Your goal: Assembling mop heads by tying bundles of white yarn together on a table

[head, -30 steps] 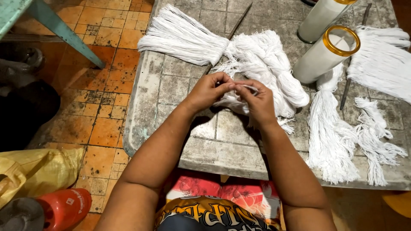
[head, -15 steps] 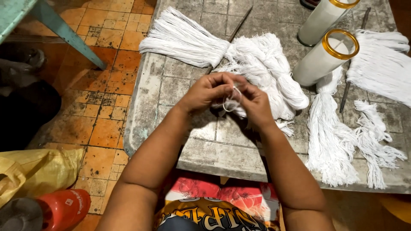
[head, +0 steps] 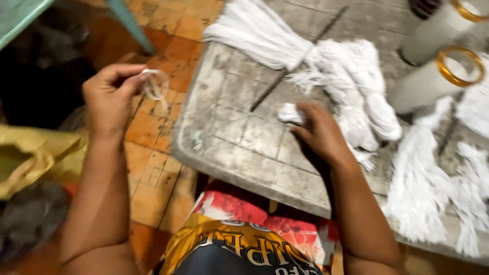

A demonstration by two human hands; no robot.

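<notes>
My left hand is out to the left over the tiled floor, pinching a small loop of thin white string between thumb and fingers. My right hand rests on the grey concrete slab, its fingers closed on a small wad of white threads. Just beyond that hand lies a heap of white thread bundles, one fanned out toward the far left corner.
Two pale cardboard tubes with gold rims lie at the slab's far right. More white thread tassels hang over the near right edge. A yellow sack lies on the orange tiled floor at left. A teal table leg stands beyond.
My hands were together over the bundles, working a loop of string. Now the left hand has swung out left over the floor with the loop, while the right stays on the slab.
</notes>
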